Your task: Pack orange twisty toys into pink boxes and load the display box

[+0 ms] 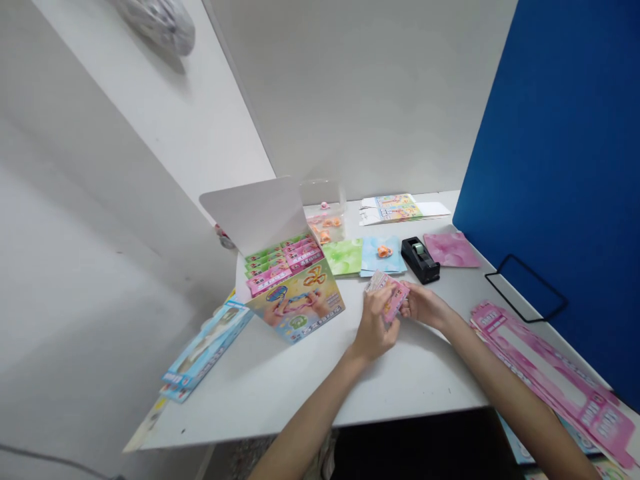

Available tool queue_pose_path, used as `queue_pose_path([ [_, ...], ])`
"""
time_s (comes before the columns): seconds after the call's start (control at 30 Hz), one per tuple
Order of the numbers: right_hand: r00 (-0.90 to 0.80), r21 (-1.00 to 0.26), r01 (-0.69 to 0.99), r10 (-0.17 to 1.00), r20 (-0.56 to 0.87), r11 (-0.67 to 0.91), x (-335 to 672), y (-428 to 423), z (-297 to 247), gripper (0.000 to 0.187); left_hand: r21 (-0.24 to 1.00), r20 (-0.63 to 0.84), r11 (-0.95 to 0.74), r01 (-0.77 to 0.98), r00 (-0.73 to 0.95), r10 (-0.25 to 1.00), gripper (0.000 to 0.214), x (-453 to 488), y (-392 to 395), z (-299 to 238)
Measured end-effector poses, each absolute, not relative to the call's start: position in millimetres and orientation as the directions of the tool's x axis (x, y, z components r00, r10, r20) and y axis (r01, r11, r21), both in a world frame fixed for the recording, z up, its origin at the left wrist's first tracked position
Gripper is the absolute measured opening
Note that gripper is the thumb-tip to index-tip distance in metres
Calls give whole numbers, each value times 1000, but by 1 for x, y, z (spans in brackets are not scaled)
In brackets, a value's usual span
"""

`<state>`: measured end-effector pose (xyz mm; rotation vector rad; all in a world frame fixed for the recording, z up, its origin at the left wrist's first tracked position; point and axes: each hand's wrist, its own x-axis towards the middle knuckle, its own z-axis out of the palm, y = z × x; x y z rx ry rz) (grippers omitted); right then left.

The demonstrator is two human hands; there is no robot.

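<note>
My left hand point(373, 327) and my right hand point(420, 305) both grip a small pink printed cardboard packet point(391, 298) at its lower and right edges, above the white table point(400, 373). Just beyond my fingers stand a black tape dispenser point(420, 260) and a pale blue paper square point(375, 257) carrying a small orange piece point(384, 251). To my left, an open printed display box point(295, 301) holds rows of pink and green packets point(283, 261).
A clear plastic tub point(325, 223) of orange pieces stands behind the box, beside printed sheets point(400, 208). Green point(343, 257) and pink point(451, 249) paper squares lie nearby. Flat pink die-cut cards point(555, 380) lie right, blue ones point(205, 347) left. A blue partition point(550, 133) rises right.
</note>
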<state>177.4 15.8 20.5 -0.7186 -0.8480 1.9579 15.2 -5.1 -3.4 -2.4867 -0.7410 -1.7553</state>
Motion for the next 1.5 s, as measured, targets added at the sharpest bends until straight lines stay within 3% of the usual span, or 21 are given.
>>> queue_pose_path([
  [0.13, -419, -870, -407, 903, -94, -279, 181, 15, 26, 31, 195, 783, -870, 454, 462, 417, 78, 16, -7, -1],
  [0.27, -352, -941, -285, 933, -74, -182, 186, 23, 21, 39, 199, 770, -822, 534, 434, 469, 72, 15, -5, 0],
  [0.33, -109, -988, -146, 993, -44, -60, 194, 31, 17, 42, 259, 813, -817, 516, 340, 472, 75, 14, -3, 0],
  [0.4, 225, -999, 19, 973, 49, 46, 206, 41, 13, 41, 337, 842, -813, 474, 234, 485, 80, 14, -1, 0],
  [0.53, 508, -980, 179, 845, 167, 86, 236, 55, 7, 33, 395, 845, -816, 423, 182, 503, 83, 15, -2, -2],
  [0.7, 489, -968, 244, 855, 174, 57, 254, 70, 3, 29, 376, 832, -832, 408, 247, 497, 83, 18, -3, -5],
  [0.97, 373, -996, 91, 927, 20, -15, 257, 86, 5, 27, 348, 843, -848, 400, 264, 470, 81, 17, -3, -5],
  [1.2, 473, -1000, 8, 881, 30, 29, 251, 89, -2, 28, 342, 838, -853, 394, 282, 467, 77, 18, -6, -3],
  [1.5, 572, -996, 21, 816, 83, 86, 244, 89, -1, 29, 351, 828, -851, 391, 295, 477, 80, 18, -5, -5],
])
